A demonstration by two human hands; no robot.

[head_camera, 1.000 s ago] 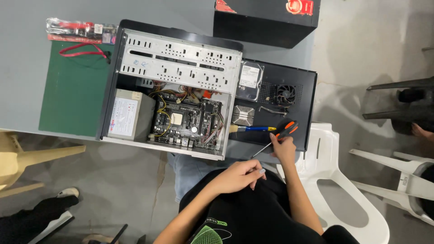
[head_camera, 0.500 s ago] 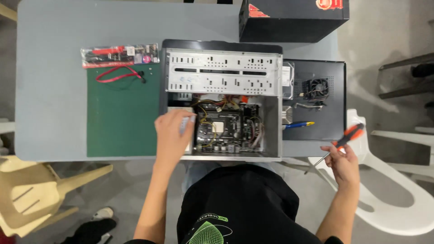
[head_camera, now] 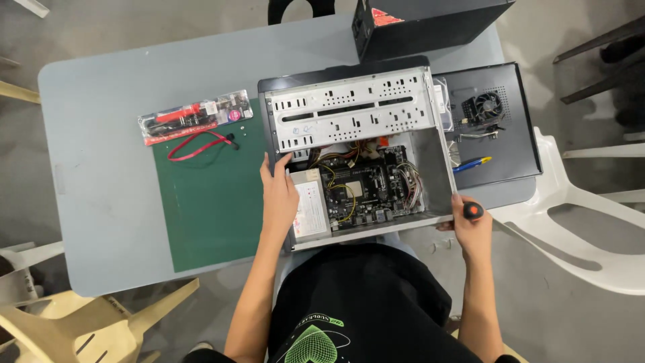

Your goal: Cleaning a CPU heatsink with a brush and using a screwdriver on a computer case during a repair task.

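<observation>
An open computer case lies on its side on the grey table, its motherboard and power supply exposed. My left hand grips the case's left wall, fingers over the rim. My right hand rests against the case's near right corner and is shut on a screwdriver with an orange and black handle, seen end-on.
A green cutting mat lies left of the case, with a red cable and a packaged tool kit at its far end. The black side panel holds a cooler fan and a blue screwdriver. A black box stands behind. White chair at right.
My left hand has shifted from inside the case to its left wall. My right hand has brought the screwdriver in from the right to the case's near corner. The view has moved closer.
</observation>
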